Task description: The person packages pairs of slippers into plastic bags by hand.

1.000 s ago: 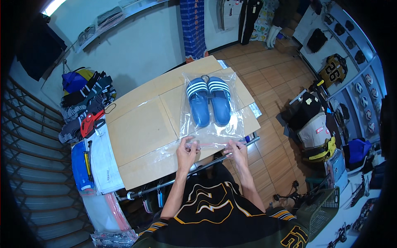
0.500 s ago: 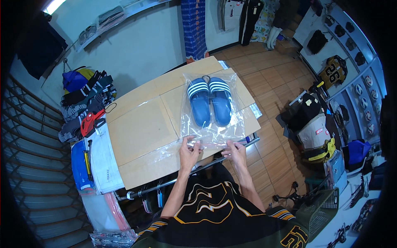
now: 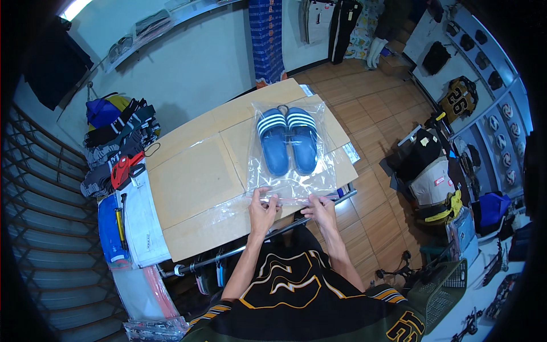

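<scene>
A pair of blue slide sandals (image 3: 276, 149) with white-striped straps lies side by side inside a clear plastic bag (image 3: 259, 178) on the cardboard-covered table. Along the bag's near edge, a reddish strip runs between my hands. My left hand (image 3: 262, 212) pinches that edge at its left part, thumb and fingers closed on the plastic. Farther right, my right hand (image 3: 321, 211) grips the same edge between thumb and fingers, close to the table's front rim. The sandals rest toward the far end of the bag.
Brown cardboard (image 3: 194, 171) covers the table, with a metal rail (image 3: 273, 232) along its front. To the left lie a red handheld tool (image 3: 126, 169), a yellow-and-black pump (image 3: 120, 225) and stacked socks (image 3: 122, 134). A green plastic crate (image 3: 444, 296) stands at the lower right.
My right hand has slid slightly left along the bag's edge, toward my left hand. The left hand has shifted a little right; the sandals lie nearly where they were.
</scene>
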